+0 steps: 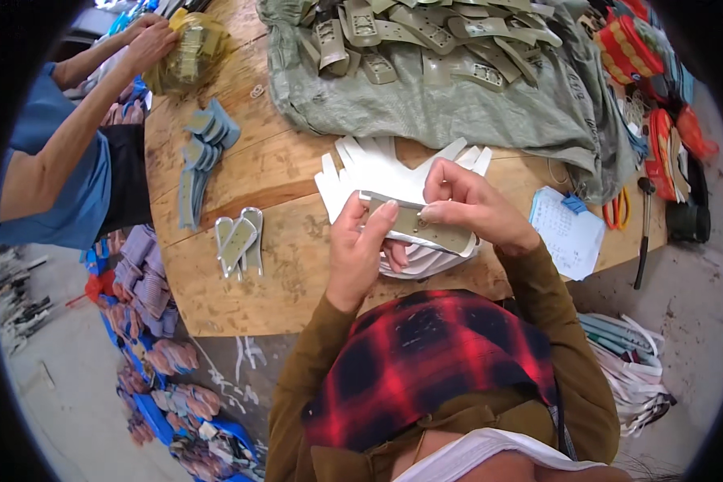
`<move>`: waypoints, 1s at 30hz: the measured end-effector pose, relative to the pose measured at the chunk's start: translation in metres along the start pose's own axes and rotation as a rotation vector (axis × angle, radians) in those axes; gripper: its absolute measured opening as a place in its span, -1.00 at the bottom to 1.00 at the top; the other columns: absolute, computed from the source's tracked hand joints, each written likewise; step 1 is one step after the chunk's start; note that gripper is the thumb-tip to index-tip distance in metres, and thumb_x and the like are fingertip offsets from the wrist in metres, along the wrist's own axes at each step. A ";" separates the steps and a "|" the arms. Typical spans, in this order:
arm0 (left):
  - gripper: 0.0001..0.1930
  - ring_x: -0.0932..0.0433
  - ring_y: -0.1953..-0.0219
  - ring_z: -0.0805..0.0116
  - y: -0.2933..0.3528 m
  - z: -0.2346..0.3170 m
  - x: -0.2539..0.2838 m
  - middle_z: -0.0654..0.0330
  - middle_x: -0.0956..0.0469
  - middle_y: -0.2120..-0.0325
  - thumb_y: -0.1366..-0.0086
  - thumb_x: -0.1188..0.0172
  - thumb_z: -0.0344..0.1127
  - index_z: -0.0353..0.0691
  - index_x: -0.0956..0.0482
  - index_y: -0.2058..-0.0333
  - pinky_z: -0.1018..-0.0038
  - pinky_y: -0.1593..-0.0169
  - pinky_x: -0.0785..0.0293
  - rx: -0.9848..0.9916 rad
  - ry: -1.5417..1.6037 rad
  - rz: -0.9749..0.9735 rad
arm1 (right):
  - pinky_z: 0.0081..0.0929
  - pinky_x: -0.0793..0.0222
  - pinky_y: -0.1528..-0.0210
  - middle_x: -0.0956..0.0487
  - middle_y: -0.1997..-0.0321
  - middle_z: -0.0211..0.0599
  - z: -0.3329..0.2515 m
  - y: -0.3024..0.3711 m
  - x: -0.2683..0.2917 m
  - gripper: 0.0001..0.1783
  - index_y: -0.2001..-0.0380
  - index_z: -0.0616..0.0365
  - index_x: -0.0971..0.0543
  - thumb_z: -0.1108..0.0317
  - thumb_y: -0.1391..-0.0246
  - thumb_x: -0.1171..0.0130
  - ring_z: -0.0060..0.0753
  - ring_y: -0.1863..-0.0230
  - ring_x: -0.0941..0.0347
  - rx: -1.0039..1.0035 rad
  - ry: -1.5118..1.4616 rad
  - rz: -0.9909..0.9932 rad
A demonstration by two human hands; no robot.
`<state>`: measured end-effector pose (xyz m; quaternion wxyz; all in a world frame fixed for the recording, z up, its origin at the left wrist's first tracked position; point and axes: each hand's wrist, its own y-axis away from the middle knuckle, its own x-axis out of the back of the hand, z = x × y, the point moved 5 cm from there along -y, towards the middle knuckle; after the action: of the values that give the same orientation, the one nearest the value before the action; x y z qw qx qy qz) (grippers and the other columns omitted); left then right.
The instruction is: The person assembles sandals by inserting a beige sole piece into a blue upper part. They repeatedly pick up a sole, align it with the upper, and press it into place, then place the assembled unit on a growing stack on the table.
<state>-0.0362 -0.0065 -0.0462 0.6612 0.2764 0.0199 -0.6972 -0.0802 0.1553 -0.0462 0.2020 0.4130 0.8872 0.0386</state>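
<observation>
Low over the table's front edge, I hold a flat olive strip with white edging and small holes [440,230]. My left hand [357,251] grips its left end, thumb on top and fingers underneath. Thumb and forefinger of my right hand [475,206] pinch together at the strip's upper face; whatever small thing may be between them is too small to make out. Beneath both hands lies a stack of white cut pieces with finger-like strips [377,158], partly hidden. To the left, a few olive pieces with white rims [238,243] overlap on the wood.
A grey-green woven sack [458,112] bears a pile of olive pieces [434,32]. Stacked blue pieces [197,173] lie left. A written sheet [569,237], orange-handled scissors [618,210] and a hammer [643,233] lie right. At far left, a co-worker's hands [153,44] touch a yellow bag [191,60].
</observation>
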 end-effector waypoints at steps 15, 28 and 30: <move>-0.75 -0.58 0.52 0.48 -0.013 0.024 0.014 0.18 -0.61 0.41 -0.42 -0.07 -0.26 -0.34 -0.45 0.09 0.55 0.43 -0.51 0.113 -0.521 -0.438 | -0.70 -0.14 0.39 -0.32 0.47 -0.61 -0.016 -0.005 -0.007 -0.75 0.39 0.07 -0.35 0.33 -0.15 -0.26 -0.78 0.41 -0.24 -0.023 0.324 -0.077; -0.76 -0.47 0.69 0.52 0.011 0.013 -0.017 0.22 -0.57 0.61 -0.46 0.03 -0.25 -0.34 -0.46 0.20 0.56 0.58 -0.39 0.240 -0.377 -0.407 | -0.69 -0.23 0.27 -0.38 0.35 -0.47 -0.017 0.002 -0.006 -0.69 0.35 0.11 -0.39 0.10 -0.30 -0.06 -0.68 0.35 -0.29 0.000 -0.269 -0.033; -0.76 -0.47 0.66 0.54 0.011 0.013 -0.026 0.21 -0.57 0.57 -0.46 0.02 -0.24 -0.34 -0.46 0.18 0.56 0.57 -0.40 0.100 -0.332 -0.347 | -0.66 -0.20 0.23 -0.38 0.35 -0.45 -0.013 0.000 -0.002 -0.65 0.35 0.12 -0.41 0.05 -0.33 -0.01 -0.65 0.34 -0.28 0.079 -0.152 0.065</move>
<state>-0.0316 0.0107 -0.0205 0.5110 0.1829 -0.0765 -0.8364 -0.0844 0.1554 -0.0337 0.2510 0.4511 0.8562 -0.0216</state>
